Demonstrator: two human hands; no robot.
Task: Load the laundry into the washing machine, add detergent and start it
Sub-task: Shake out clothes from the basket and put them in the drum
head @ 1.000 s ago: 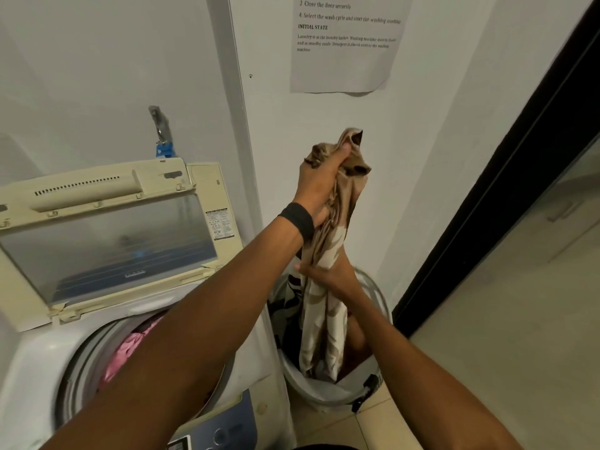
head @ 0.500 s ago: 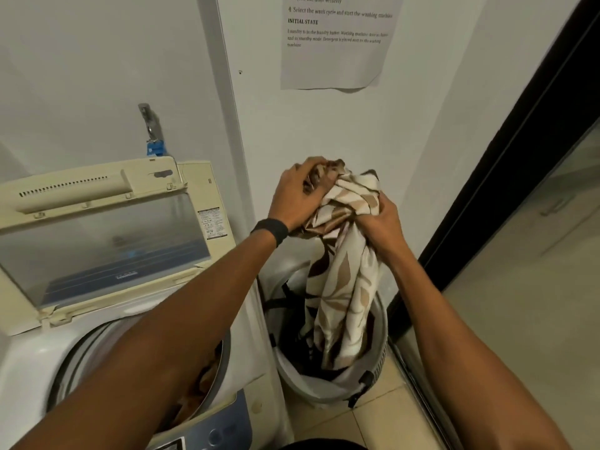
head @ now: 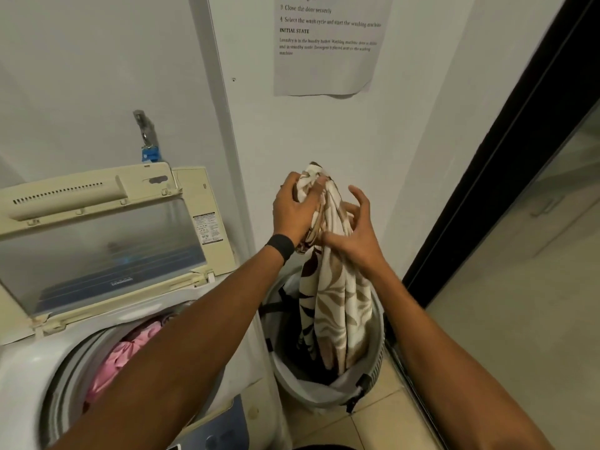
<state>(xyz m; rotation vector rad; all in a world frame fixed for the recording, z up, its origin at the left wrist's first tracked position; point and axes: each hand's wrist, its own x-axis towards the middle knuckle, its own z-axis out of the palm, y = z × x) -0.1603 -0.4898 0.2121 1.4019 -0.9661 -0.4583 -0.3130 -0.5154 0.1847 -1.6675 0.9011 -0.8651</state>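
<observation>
Beige cloth (head: 337, 297) dangles vertically into the basket (head: 378, 345), left hand (head: 293, 216) clenching its top, right hand (head: 357, 241) spread-fingered alongside, washer drum (head: 65, 381) off leftward.

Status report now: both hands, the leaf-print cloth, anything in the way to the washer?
Left hand grips bunched top of cloth; right hand open, fingers spread against it. Cloth hangs, lower end in basket. Washer lid up, pink laundry inside; nothing blocks.

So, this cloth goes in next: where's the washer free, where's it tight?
Free: left in the drum, between its rim and the pink laundry. Tight: the left forearm crosses its right side; the laundry basket stands close beside the washer.
</observation>
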